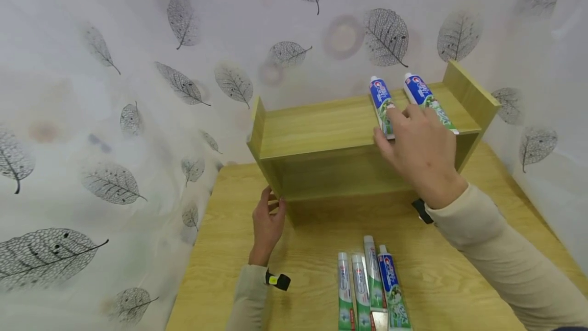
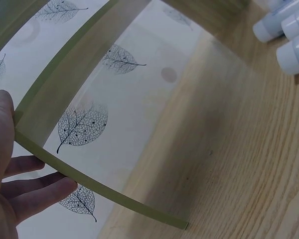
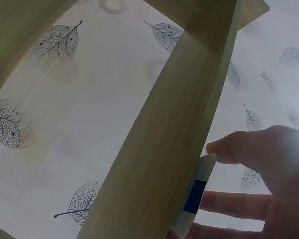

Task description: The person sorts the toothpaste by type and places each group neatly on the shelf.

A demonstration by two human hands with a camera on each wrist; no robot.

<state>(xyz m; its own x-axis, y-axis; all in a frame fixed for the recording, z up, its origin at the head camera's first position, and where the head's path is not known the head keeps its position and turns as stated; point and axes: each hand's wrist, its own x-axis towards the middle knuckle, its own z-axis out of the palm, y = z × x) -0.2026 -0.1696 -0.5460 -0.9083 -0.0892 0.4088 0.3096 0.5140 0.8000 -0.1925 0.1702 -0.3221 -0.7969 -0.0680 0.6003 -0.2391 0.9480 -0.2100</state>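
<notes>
A small wooden shelf [image 1: 317, 125] stands on the table against the wall. On its top board lie two blue, white and green toothpaste tubes, caps pointing to the wall. My right hand [image 1: 420, 149] pinches the left toothpaste tube [image 1: 380, 97] near its flat end; that end [image 3: 195, 194] juts past the board's front edge in the right wrist view. Partly under this hand lies the right toothpaste tube [image 1: 420, 91]. With thumb and fingers, my left hand [image 1: 268, 223] holds the shelf's left side panel [image 2: 94, 183].
Several more tubes lie on the table in front of the shelf, among them white and green tubes [image 1: 345, 290] and a blue toothpaste tube [image 1: 392, 285]. The shelf's right side panel [image 1: 473, 93] rises beside the upper tubes. Leaf-patterned sheeting [image 1: 115, 132] covers the walls.
</notes>
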